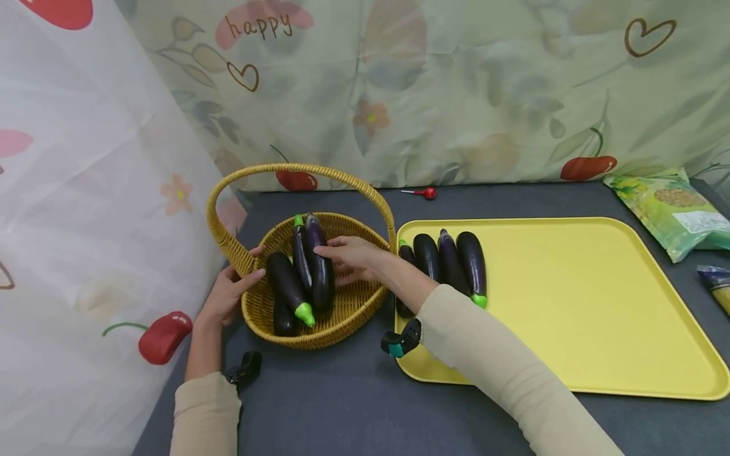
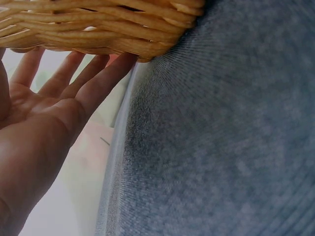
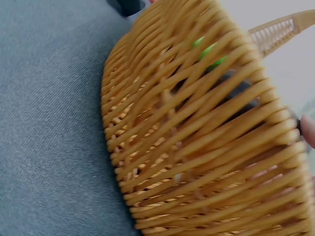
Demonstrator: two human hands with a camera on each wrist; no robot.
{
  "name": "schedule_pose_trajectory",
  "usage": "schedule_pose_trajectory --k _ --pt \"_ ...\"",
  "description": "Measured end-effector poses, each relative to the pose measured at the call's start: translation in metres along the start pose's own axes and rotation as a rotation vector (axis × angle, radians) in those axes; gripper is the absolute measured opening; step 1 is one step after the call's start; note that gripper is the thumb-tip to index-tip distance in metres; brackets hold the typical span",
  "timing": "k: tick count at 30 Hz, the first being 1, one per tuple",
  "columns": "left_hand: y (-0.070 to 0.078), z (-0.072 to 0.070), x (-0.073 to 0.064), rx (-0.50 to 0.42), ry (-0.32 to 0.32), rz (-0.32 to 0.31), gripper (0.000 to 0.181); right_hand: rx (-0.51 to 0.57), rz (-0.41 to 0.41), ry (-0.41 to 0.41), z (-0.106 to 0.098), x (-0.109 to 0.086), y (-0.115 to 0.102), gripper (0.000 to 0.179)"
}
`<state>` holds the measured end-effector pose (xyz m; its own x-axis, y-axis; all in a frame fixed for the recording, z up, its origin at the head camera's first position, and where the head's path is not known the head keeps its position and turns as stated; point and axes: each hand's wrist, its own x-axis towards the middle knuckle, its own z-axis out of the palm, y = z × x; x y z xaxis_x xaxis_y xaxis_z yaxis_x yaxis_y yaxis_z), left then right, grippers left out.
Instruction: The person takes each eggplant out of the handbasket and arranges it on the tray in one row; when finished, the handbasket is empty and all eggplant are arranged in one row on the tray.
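Note:
A round wicker basket (image 1: pixel 353 316) with a tall arched handle stands left of the middle, holding several dark purple eggplants. My left hand (image 1: pixel 225 294) grips its left side, thumb over the rim. In the left wrist view, the fingers (image 2: pixel 93 81) reach up against the weave from outside. Over the right side of the basket, my right hand (image 1: pixel 356 256) holds a long eggplant (image 1: pixel 320 272), fingertips on its upper part. Beside it lie a slim eggplant (image 1: pixel 301 253) and a thicker one with a green cap (image 1: pixel 288 285). The basket wall hides most of the right hand in the right wrist view.
A yellow tray (image 1: pixel 582 304) is right of the basket, with several eggplants (image 1: pixel 450 263) along its left edge, partly behind my right forearm. A red lollipop (image 1: pixel 428 192) lies behind it. A green bag (image 1: pixel 678 209) and another packet (image 1: pixel 715 285) sit far right. Printed cloth hangs behind and left.

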<state>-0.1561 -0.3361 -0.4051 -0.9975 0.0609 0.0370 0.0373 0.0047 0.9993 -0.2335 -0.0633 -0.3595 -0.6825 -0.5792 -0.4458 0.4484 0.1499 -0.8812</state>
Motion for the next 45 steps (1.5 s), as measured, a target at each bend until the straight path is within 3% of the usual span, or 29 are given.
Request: schedule_pose_trajectory --k 20,36,45 --pt "0.003 0.000 0.002 -0.005 -0.016 0.004 0.047 -0.084 -0.062 -0.109 -0.001 -0.062 -0.029 0.056" --pt "0.000 0.000 -0.001 0.002 -0.008 0.002 0.048 -0.159 -0.047 -0.204 -0.028 -0.112 -0.010 0.059" --pt "0.001 0.000 -0.002 -0.005 -0.006 0.006 0.048 -0.256 -0.034 -0.188 -0.054 -0.137 0.007 0.062"
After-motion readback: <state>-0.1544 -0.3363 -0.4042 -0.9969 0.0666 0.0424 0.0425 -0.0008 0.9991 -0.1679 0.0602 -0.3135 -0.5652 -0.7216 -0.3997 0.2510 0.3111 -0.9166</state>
